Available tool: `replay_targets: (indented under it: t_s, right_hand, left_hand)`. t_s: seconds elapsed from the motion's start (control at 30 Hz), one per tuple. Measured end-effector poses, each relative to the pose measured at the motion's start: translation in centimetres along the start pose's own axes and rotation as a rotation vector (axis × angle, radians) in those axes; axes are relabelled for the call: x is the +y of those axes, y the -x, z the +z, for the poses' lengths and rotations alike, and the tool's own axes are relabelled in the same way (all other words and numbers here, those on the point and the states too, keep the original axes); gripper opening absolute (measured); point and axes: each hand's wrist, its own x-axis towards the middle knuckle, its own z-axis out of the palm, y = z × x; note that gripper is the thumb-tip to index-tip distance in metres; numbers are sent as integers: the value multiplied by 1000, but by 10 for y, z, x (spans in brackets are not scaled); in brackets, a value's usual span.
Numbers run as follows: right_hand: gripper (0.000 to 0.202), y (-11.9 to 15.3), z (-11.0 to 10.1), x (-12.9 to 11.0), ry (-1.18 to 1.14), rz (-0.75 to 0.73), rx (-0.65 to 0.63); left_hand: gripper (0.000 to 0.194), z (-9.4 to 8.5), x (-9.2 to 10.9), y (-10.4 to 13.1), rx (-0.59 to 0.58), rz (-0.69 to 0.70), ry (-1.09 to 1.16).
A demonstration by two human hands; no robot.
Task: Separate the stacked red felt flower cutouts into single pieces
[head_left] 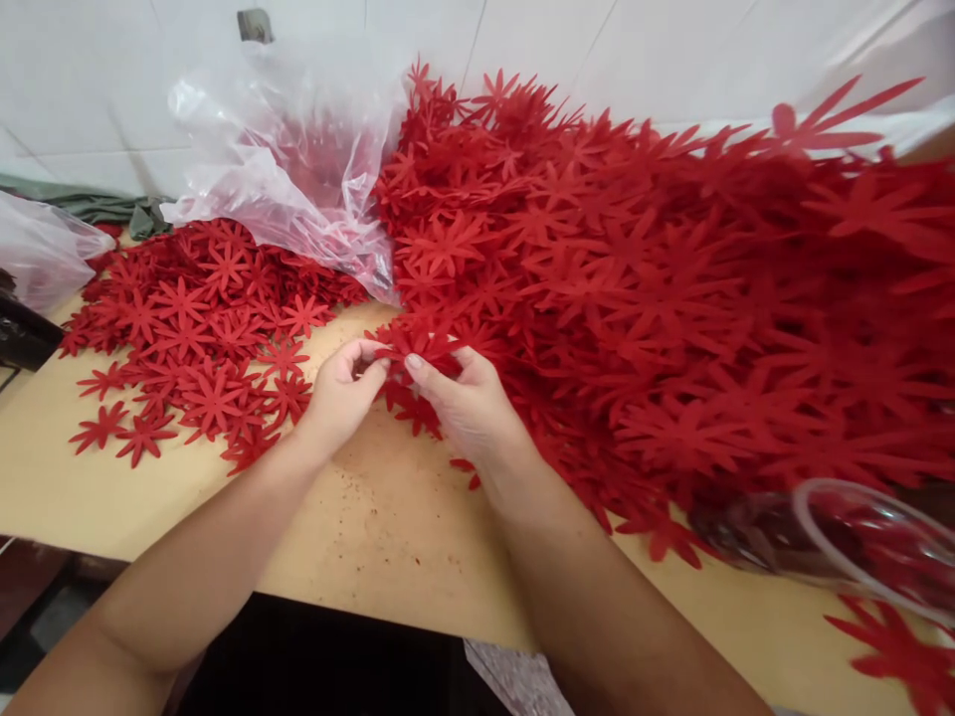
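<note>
Between my two hands is a red flower-shaped cutout (429,345) with narrow petals, held just above the table at the edge of a big heap. My left hand (349,383) pinches its left side between thumb and fingers. On the other side, my right hand (467,393) grips it with the thumb on top; those fingertips are partly hidden behind the cutout. Whether it is one piece or several stacked, I cannot tell. Right beside my right hand rises the large heap of like red cutouts (597,268). A smaller, flatter pile (201,338) lies left of my left hand.
A crumpled clear plastic bag (290,169) stands between the piles against the white wall (537,40). Another plastic bag (45,249) is at the far left. A clear plastic container (813,537) lies at the right. Small red bits dot the tan tabletop (388,537) near its front edge.
</note>
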Motion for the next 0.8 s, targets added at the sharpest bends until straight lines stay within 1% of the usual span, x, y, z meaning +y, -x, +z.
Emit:
replay_targets:
  t_s: [0.1,0.2,0.27,0.33,0.47,0.6,0.7,0.8]
  right_hand:
    - [28,-1,-2,1,-17,34,63]
    - [29,-2,-2,0,-21,30,136]
    - [31,-1,-1,-1,-14,38,141]
    - [32,-1,0,-3,4,51,108]
    - [27,0,1,-5,81,23,49]
    - [28,-1,-1,-3,126,-16,31]
    - [31,0,0,0,134,-17,-26]
    - [38,4,2,1,165,0,-136]
  left_hand:
    - [5,4,-3,4,4,35,-79]
    - [15,6,-4,9,46,143,-140]
    - [26,5,-4,12,74,217,-139]
    - [31,5,-3,13,59,238,-131]
    - [23,5,-4,12,-39,217,-128]
    - [24,7,-6,10,-70,157,-45]
    - [17,5,-6,6,-41,100,22]
    - [6,1,-5,1,52,40,42]
